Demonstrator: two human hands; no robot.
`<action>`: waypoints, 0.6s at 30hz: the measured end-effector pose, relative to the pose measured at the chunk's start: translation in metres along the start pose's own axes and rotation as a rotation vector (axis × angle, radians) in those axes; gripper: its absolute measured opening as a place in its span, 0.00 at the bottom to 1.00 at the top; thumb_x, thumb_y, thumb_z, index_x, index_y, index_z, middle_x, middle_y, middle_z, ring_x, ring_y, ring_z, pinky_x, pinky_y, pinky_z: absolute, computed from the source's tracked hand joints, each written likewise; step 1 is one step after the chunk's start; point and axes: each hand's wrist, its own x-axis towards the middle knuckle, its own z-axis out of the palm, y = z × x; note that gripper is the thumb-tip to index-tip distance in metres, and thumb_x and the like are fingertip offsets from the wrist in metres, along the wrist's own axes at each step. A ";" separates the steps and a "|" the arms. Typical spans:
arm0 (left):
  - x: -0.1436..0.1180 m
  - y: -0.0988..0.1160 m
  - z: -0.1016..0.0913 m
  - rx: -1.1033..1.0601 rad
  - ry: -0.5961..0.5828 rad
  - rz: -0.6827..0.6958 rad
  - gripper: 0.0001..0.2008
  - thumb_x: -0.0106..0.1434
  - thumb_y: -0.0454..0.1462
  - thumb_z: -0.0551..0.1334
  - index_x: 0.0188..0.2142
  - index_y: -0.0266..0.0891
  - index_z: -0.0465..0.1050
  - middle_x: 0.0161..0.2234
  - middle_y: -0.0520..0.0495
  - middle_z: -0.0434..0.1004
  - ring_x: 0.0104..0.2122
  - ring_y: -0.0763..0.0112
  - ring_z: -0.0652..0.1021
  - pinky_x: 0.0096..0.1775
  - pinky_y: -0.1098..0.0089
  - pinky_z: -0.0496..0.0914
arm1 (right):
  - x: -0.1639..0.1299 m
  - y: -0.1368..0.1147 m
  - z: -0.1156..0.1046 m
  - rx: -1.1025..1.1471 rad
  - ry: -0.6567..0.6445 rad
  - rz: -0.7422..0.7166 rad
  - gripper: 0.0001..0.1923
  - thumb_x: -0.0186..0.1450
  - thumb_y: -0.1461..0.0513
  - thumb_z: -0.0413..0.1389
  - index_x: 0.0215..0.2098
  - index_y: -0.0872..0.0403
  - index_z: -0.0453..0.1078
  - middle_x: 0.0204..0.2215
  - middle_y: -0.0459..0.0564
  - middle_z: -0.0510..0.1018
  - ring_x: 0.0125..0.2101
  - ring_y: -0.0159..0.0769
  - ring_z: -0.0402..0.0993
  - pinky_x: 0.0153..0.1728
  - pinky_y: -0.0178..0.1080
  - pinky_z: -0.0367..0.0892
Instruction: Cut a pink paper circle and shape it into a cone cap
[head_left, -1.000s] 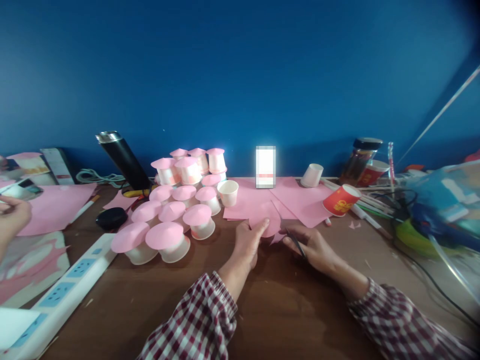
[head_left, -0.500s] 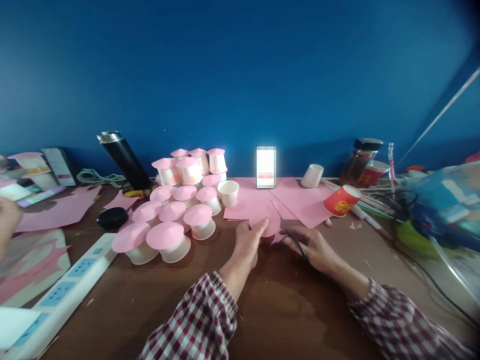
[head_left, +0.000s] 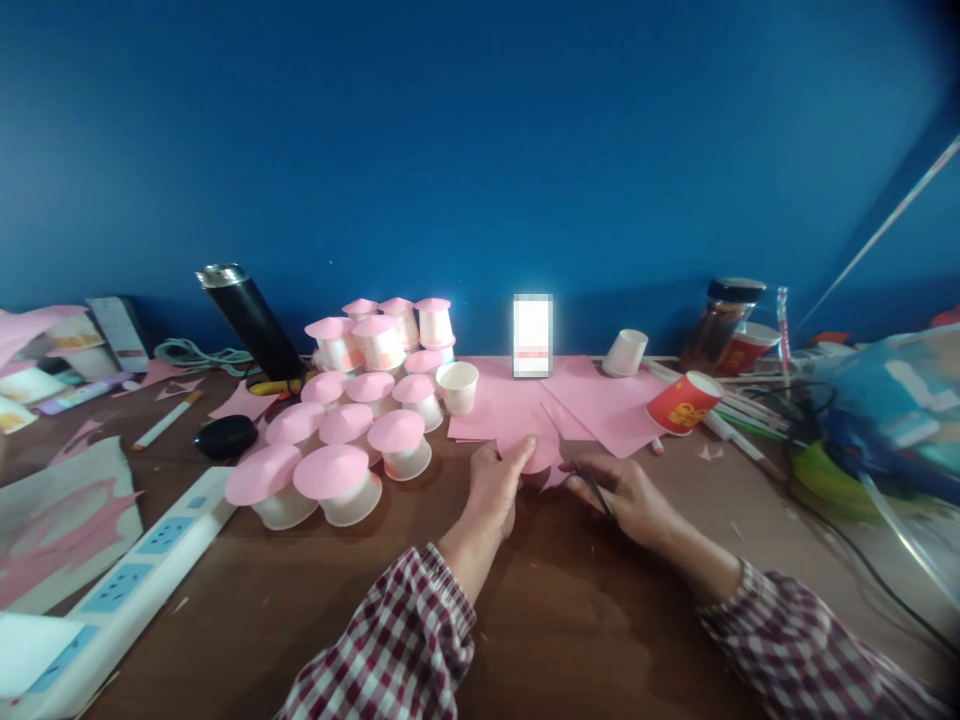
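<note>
The left hand [head_left: 491, 490] pinched the near edge of a small pink paper piece [head_left: 534, 450], thumb and fingers closed on it, so that the paper stayed lifted a little off the table [head_left: 570, 610] where a blade could reach it. The right hand [head_left: 626, 495] was closed around dark scissors [head_left: 592, 482] (only thin dark handles or blades showed, so I cannot tell how far the blades stood apart), with their tip pointing toward the right side of the piece. The piece was between the two hands, just in front of the flat pink sheets [head_left: 592, 400]. It looked rounded at the top, pale pink, thin and slightly bent. To the left stood many inverted paper cups with pink caps [head_left: 337, 470], grouped close together, probably set aside there to keep the working area free.
</note>
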 end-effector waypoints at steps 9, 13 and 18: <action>-0.002 0.002 0.000 0.012 0.011 0.006 0.18 0.50 0.43 0.67 0.35 0.29 0.73 0.31 0.39 0.78 0.29 0.63 0.77 0.31 0.66 0.71 | 0.000 -0.001 0.000 -0.016 -0.001 0.015 0.25 0.56 0.50 0.59 0.43 0.61 0.71 0.16 0.41 0.64 0.18 0.26 0.60 0.19 0.31 0.63; -0.001 0.001 0.000 0.008 0.024 0.020 0.18 0.50 0.43 0.67 0.34 0.30 0.73 0.31 0.40 0.78 0.28 0.65 0.77 0.31 0.68 0.70 | -0.001 -0.001 0.000 -0.019 -0.006 0.024 0.26 0.56 0.49 0.59 0.43 0.61 0.71 0.17 0.41 0.65 0.18 0.26 0.60 0.19 0.31 0.63; 0.001 -0.001 -0.001 0.005 0.037 0.020 0.20 0.50 0.44 0.67 0.36 0.29 0.73 0.32 0.38 0.78 0.29 0.64 0.78 0.32 0.67 0.71 | -0.002 0.001 0.000 -0.014 -0.023 0.013 0.25 0.57 0.50 0.59 0.43 0.61 0.70 0.17 0.40 0.63 0.18 0.25 0.59 0.19 0.30 0.62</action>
